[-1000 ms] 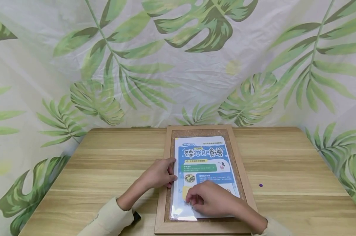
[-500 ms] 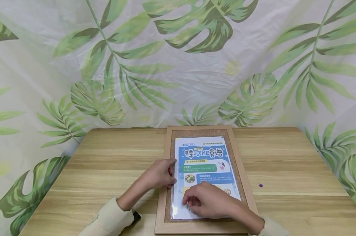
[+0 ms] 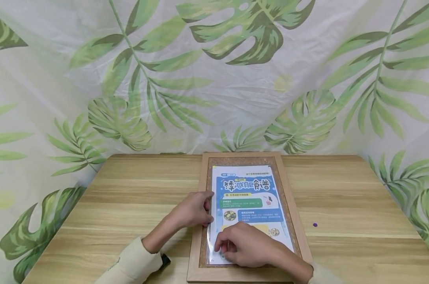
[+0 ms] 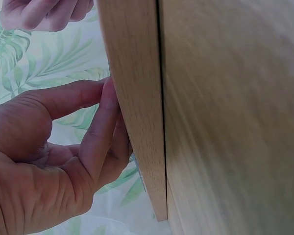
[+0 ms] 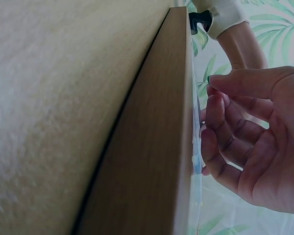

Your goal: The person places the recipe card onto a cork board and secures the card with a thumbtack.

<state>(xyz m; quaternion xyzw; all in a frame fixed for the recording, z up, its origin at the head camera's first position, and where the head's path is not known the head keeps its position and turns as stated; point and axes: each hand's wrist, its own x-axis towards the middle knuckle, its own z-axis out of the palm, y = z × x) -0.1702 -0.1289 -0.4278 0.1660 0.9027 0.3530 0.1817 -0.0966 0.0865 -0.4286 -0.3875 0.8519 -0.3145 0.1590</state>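
A printed poster (image 3: 250, 203) in blue and white lies on a wood-framed corkboard (image 3: 296, 213). At the poster's left edge rests my left hand (image 3: 191, 209), its index finger and thumb pressing there. My right hand (image 3: 248, 244) is low over the poster's lower part, palm turned left. Between its thumb and index finger it pinches a small green thumbtack (image 5: 208, 78), mostly covered by the fingers. A yellow tack (image 3: 214, 167) marks the poster's top left corner. In the left wrist view, the left fingertips (image 4: 108, 93) meet behind the frame's edge.
A small purple tack (image 3: 315, 225) lies on the wooden table (image 3: 349, 197) right of the board. A black object (image 3: 165, 260) shows beside the left sleeve (image 3: 134, 260). Behind the table hangs a leaf-patterned cloth (image 3: 235, 98).
My right hand has shifted left across the lower poster, toward its lower left corner, with the green tack in its fingers. The left hand has stayed at the poster's edge.
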